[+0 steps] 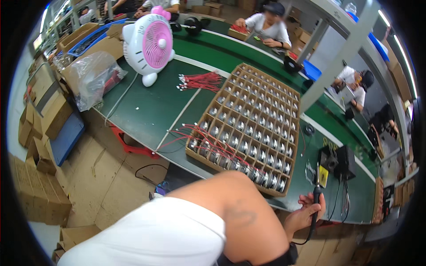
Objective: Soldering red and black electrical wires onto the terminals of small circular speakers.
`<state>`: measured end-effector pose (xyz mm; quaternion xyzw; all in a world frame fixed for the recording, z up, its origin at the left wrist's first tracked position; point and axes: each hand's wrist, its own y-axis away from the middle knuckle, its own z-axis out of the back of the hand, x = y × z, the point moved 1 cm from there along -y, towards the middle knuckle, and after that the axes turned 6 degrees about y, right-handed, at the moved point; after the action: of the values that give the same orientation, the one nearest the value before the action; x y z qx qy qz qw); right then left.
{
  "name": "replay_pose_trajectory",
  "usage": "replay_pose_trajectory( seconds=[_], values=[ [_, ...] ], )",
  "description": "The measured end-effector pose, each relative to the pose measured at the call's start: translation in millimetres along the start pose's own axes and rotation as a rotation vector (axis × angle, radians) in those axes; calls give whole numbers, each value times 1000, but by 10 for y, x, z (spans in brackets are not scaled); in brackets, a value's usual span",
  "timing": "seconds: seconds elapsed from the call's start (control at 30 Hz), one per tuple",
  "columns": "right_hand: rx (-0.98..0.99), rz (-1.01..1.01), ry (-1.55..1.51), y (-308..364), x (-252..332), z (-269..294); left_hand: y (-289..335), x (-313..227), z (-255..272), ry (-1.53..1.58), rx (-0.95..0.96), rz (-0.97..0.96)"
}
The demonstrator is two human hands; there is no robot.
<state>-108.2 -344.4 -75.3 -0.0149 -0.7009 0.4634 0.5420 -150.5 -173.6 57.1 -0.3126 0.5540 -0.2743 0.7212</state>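
Holding a black-handled soldering iron [317, 195] in the right hand [304, 214], thumb and fingers closed around the handle, metal tip pointing up and away. Left hand out of view, so impossible to tell whether free or full. Ahead and to the left of the right hand, on the green worktop [164, 102], a cardboard divider tray [202, 160]. For good control, probably best to grip well back from the hot tip, leave slack in the cord, and steer clear of cardboard and insulation; sensible, too, to keep the bent bare arm [253, 213] from blocking the view. In the tray, rows of small round silver-faced parts [244, 145], mostly one per cell, exact kind too small to tell. Across the near-left cells, loose red wires; farther off, a bundle of red wires [204, 82] with white ends.
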Motion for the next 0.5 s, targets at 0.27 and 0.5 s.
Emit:
replay_pose_trajectory(
  seconds=[0.27,0.5],
  values=[
    [23,-141,-78,-161,-219,-302,93,-389,441,-298,-324,-59],
    [244,15,-155,-192,-185,-259,506,-1698,874,-716,-744,-58]
  ],
)
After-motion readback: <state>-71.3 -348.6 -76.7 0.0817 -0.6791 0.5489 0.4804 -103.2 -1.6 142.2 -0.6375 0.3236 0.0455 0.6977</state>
